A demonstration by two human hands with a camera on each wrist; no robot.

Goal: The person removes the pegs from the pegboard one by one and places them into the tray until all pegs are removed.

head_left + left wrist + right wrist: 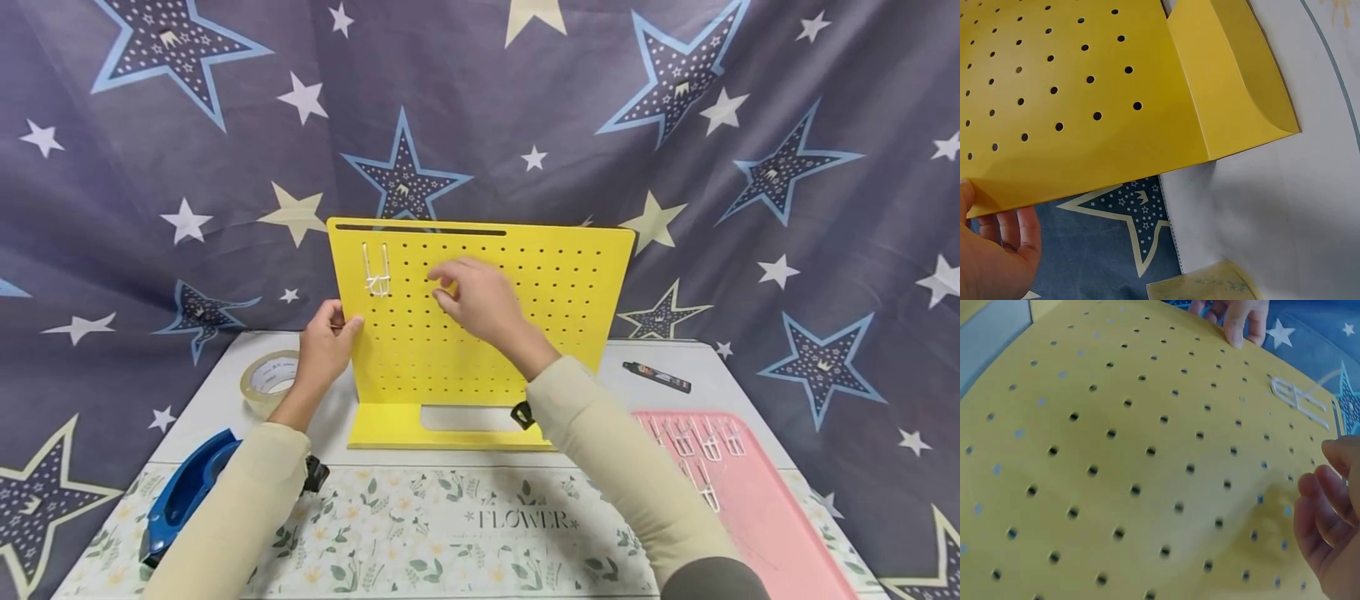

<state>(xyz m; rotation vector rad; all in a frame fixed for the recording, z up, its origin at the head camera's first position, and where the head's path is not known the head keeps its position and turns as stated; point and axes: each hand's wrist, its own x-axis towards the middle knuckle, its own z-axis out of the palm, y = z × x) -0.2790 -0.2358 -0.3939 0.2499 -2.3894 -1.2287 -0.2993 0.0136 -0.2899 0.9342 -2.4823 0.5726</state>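
Observation:
A yellow pegboard [480, 358] stands upright on its own base, with rows of small holes. One white wire hook [378, 275] hangs at its upper left; the right wrist view also shows this hook [1297, 397]. My left hand [324, 346] grips the board's left edge, thumb on the front and fingers behind, as the left hand [997, 244] in its wrist view confirms. In front of the upper middle of the board is my right hand [480, 300]. The right wrist view shows the right hand [1335, 519] with loosely bent fingers, thumb apart, and nothing between them.
A pink tray [780, 517] with several white wire hooks [708, 437] lies at the right. Behind it is a black marker-like item [657, 377]. Left of the board sit a tape roll [270, 379] and a blue-and-black object [187, 492], partly behind my sleeve. A star-patterned curtain [525, 83] hangs behind.

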